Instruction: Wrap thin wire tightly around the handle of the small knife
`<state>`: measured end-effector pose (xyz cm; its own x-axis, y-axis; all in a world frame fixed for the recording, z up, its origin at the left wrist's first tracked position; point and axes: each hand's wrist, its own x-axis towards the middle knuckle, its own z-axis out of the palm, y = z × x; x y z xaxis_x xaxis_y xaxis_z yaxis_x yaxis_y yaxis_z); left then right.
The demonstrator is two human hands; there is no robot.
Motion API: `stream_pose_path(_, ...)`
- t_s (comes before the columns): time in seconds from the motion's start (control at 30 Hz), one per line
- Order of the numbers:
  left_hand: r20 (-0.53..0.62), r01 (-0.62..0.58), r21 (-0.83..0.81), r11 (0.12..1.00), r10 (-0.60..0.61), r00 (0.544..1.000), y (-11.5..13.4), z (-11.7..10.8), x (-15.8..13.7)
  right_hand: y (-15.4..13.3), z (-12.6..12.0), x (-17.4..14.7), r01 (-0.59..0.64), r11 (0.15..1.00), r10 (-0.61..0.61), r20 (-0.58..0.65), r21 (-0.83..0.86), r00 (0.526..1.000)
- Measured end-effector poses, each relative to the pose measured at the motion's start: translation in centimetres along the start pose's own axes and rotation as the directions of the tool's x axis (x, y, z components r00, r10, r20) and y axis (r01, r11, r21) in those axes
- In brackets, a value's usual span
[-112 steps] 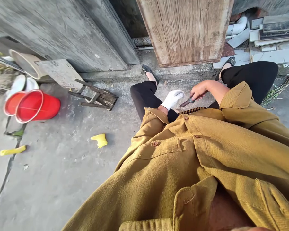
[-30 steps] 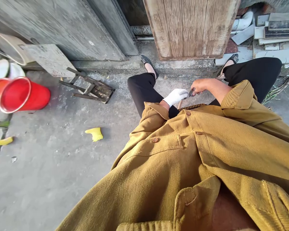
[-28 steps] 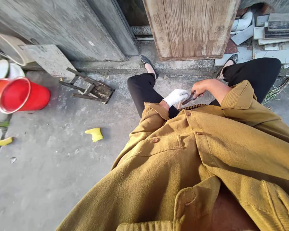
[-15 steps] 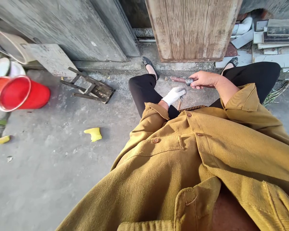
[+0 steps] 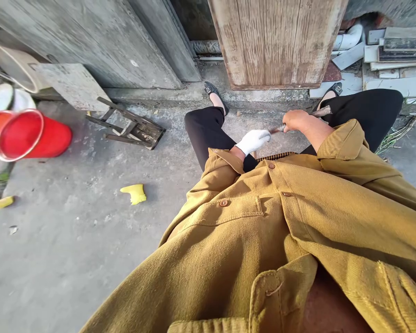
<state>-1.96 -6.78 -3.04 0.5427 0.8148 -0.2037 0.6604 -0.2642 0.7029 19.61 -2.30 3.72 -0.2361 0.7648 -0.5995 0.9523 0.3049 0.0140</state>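
Note:
My left hand [image 5: 253, 142], in a white knit glove, is closed around the near left end of a brown stick [image 5: 276, 130]. Silvery wire [image 5: 282, 127] is wound round the stick between my two hands. My bare right hand [image 5: 296, 121] is wrapped round the stick beside the wire. The stick's paler far end [image 5: 323, 111] slants up over my right leg. Just below the glove a bit of light wood shows, mostly hidden by my hand.
A low wooden stool [image 5: 135, 125] lies tipped on the concrete at left, near red buckets [image 5: 53, 136]. Yellow scraps [image 5: 135, 193] lie on the ground. A plank door panel [image 5: 270, 46] stands ahead; stacked boards [image 5: 398, 55] are at right.
The stick has swung from pointing left to slanting up right. My left hand has gone from beside the stick to gripping its left end; my right hand has shifted slightly.

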Motion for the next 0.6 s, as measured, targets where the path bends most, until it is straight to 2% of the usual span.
stream_pose_path(0.07, -0.052, -0.018, -0.048, 0.999, 0.015, 0.999, -0.2, -0.3, -0.1, -0.1, 0.3, -0.1, 0.092, 0.992, -0.106, 0.189, 0.083, 0.976)
stream_pose_path(0.17, -0.117, -0.046, -0.225, 0.973, 0.020, 0.993, -0.7, -0.4, -0.1, -0.2, 0.0, -0.9, 0.214, 0.940, -0.304, 0.365, 0.266, 0.880)
stream_pose_path(0.23, -0.128, -0.040, -0.321, 0.946, -0.002, 0.992, -0.9, -0.3, 0.1, 0.0, -0.6, -1.8, 0.301, 0.878, -0.437, 0.366, 0.373, 0.822)
stream_pose_path(0.27, -0.132, -0.025, -0.350, 0.937, -0.023, 0.991, -1.0, -0.3, 0.2, 0.2, -1.0, -2.2, 0.335, 0.833, -0.492, 0.315, 0.440, 0.812)
stream_pose_path(0.3, -0.134, -0.008, -0.373, 0.928, -0.045, 0.990, -1.1, -0.2, 0.3, 0.4, -1.4, -2.6, 0.356, 0.781, -0.523, 0.225, 0.513, 0.822)
stream_pose_path(0.37, -0.119, 0.025, -0.413, 0.910, -0.081, 0.990, -1.0, -0.1, 0.4, 0.9, -2.1, -3.2, 0.364, 0.670, -0.462, -0.020, 0.647, 0.887)
stream_pose_path(0.4, -0.103, 0.037, -0.427, 0.903, -0.089, 0.991, -0.9, -0.1, 0.3, 1.1, -2.3, -3.3, 0.357, 0.623, -0.371, -0.139, 0.696, 0.918)
stream_pose_path(0.47, -0.049, 0.054, -0.433, 0.900, -0.083, 0.995, -0.6, 0.0, 0.1, 1.3, -2.5, -3.0, 0.328, 0.568, -0.151, -0.296, 0.755, 0.943)
stream_pose_path(0.53, 0.008, 0.056, -0.393, 0.918, -0.057, 0.998, -0.1, -0.1, -0.2, 1.5, -2.3, -2.3, 0.270, 0.580, 0.021, -0.345, 0.769, 0.938)
stream_pose_path(0.6, 0.061, 0.036, -0.314, 0.949, -0.018, 0.998, 0.5, -0.1, -0.6, 1.6, -1.9, -1.5, 0.187, 0.674, 0.099, -0.338, 0.715, 0.936)
